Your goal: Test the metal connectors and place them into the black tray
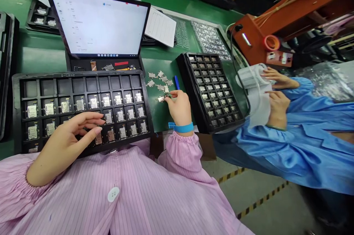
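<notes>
My left hand (72, 136) hovers over a black compartment tray (49, 73), fingers stretched out and thumb apart, with nothing in it. Small silvery metal parts (106, 101) fill the tray's middle and front rows; its back row of compartments is bare. Some front compartments are hidden under the hand. To the right of the tray, my right hand (179, 106), with a blue wrist strap (182, 128), pinches a small metal part (161, 99) at its fingertips. Several loose metal parts (160, 87) lie just beyond those fingers on the green table, near a blue pen (176, 82).
An open laptop (99, 24) stands behind the tray. At right is a stack of filled black trays (185, 76), with a cable (235, 58) running beside it. A co-worker in a blue sleeve (276, 154) handles white sheet material (258, 106) close by. Papers (160, 26) lie behind.
</notes>
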`<state>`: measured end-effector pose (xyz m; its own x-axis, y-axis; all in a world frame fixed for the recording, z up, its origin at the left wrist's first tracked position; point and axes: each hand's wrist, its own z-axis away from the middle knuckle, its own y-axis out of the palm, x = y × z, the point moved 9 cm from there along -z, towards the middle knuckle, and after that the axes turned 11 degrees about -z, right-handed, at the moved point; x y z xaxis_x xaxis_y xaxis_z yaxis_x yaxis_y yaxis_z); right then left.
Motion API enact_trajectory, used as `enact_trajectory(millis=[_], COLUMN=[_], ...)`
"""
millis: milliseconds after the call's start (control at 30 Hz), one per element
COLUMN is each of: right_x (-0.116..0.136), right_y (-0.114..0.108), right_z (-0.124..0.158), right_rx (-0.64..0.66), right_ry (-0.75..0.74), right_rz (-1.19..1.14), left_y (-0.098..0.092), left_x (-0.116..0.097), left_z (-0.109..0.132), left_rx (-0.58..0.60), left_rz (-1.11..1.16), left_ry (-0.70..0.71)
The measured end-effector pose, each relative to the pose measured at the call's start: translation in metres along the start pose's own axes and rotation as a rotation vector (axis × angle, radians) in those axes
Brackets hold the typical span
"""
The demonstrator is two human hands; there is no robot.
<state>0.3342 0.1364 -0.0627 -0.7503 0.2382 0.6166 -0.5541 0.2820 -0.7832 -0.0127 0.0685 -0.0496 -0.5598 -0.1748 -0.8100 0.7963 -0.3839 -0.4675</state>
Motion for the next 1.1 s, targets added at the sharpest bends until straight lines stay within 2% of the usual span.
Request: enact_trajectory(millis=[133,267,467,733,800,933,1000,1100], right_x=[0.001,-0.007,-0.010,-0.011,-0.001,0.030,0.034,0.025], right_y=[0.005,0.010,0.006,-0.005,-0.002,0.014,0.019,0.025], right_z=[0.003,0.002,0.001,0.004,0.005,0.008,0.005,0.001], right_rx=[0.085,0.141,0.090,0.034,0.099,0.305,0.336,0.376], right_ry=[-0.035,0.021,0.001,0.086,0.057,-0.162,-0.208,-0.166], right_rz=[-0.036,-0.108,-0.102,-0.134,-0.193,-0.198,-0.163,-0.166], left_y=[0.000,0.000,0.002,0.000,0.000,0.000,0.000,0.000], left_x=[0.002,0.000,0.000,0.005,0.005,0.004,0.004,0.005], left_z=[0.000,0.000,0.000,0.001,0.001,0.001,0.002,0.003], left_rx=[0.003,0.019,0.024,0.006,0.004,0.004,0.008,0.008], left_rz=[-0.010,-0.011,-0.011,-0.024,-0.031,-0.035,-0.034,-0.031], left_ry=[-0.013,-0.006,-0.003,-0.003,-0.004,0.011,0.012,0.009])
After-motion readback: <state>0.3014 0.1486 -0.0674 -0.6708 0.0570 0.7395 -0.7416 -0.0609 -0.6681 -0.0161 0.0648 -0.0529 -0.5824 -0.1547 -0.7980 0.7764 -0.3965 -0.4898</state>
